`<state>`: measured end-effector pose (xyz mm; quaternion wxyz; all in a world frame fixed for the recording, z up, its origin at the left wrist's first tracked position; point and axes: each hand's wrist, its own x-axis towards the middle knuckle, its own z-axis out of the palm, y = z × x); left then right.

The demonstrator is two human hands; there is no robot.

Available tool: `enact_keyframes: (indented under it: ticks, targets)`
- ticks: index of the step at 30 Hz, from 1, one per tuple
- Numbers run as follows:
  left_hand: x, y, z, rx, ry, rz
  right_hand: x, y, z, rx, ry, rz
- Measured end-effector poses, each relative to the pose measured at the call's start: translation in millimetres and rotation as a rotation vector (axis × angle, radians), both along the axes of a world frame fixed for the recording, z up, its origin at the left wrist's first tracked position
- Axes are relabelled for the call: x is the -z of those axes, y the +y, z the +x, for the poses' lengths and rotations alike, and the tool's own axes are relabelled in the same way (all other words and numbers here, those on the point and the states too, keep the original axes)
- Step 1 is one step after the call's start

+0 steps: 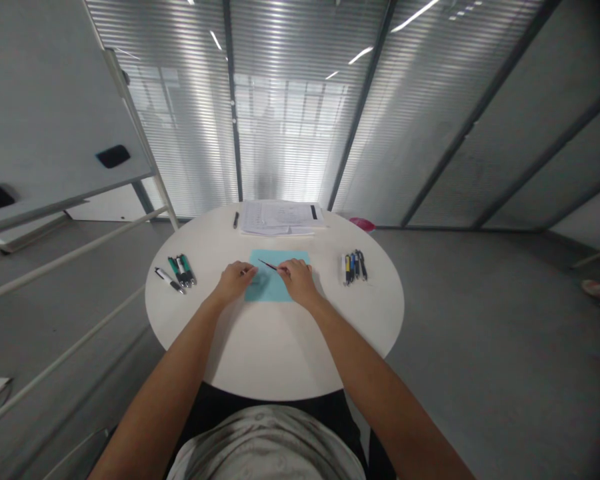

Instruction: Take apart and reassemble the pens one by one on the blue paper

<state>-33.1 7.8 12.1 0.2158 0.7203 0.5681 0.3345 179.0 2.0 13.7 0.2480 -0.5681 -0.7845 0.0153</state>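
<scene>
Light-blue mat [269, 291], white table [273, 353]

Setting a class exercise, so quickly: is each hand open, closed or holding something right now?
Left hand: fingers curled by the blue sheet; whether it holds anything cannot be told.
Right hand: closed, holding a thin dark rod.

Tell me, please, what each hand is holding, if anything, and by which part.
The right hand holds a thin dark rod towards its right end. Whether the left hand holds anything cannot be told.
</scene>
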Motion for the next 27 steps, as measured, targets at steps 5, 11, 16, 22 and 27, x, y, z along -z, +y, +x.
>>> enact_keyframes:
  ticks: [5,11,16,22,27]
  targets:
    - [-9.7,-6,10,0.071,-0.518,-0.169,-3.4,-5,-9,-0.199,0.204,0.035]
    - [-15.9,-11,15,0.056,-0.678,-0.21,-1.8,-6,-14,-0.305,0.226,0.042]
    - [-7.4,-1,9,-0.042,-0.813,-0.1,-1.2,-5,-3,-0.019,0.019,0.067]
    - [-7.6,3,8,-0.084,-0.97,-0.108,4.3,-2,0,0.045,-0.192,-0.018]
    - [-12.1,-1,10,-0.055,-1.08,-0.176,4.3,-1,-6,0.037,-0.226,-0.005]
